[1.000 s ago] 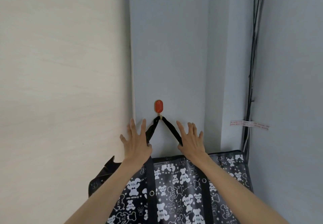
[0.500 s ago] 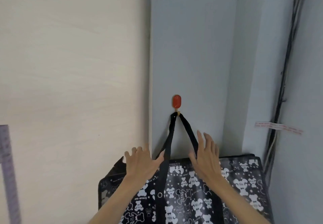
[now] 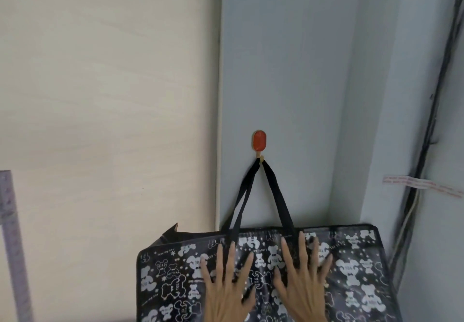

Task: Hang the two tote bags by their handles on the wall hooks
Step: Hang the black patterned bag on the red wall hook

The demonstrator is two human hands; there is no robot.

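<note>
A pale wood-grain panel [image 3: 108, 100] fills the left side, and a blue-grey wall [image 3: 281, 70] takes the middle, stepping back into a corner on the right. Against that wall hangs a black tote bag [image 3: 351, 266] printed with white bears. Its two black handles [image 3: 276, 196] run up together and loop over the small brass prong of a red oval hook [image 3: 259, 141], which is fixed to the wall just right of the panel's edge. The bag's top rim sits well below the hook, and its left corner pokes out in front of the panel.

A bundle of dark cables [image 3: 431, 110] runs down the corner on the right, held by a strip of printed tape [image 3: 421, 185], close beside the bag's right edge. A grey perforated metal strut [image 3: 12, 246] stands at the far left, well apart from the bag.

Both hands lie flat on the front of the bag, below the handles. The left hand [image 3: 226, 289] has its fingers [image 3: 231, 256] spread wide and straight, gripping nothing. The right hand [image 3: 305, 284] is spread the same way beside it, palm against the bag, holding nothing.

Only one bag is in view.
</note>
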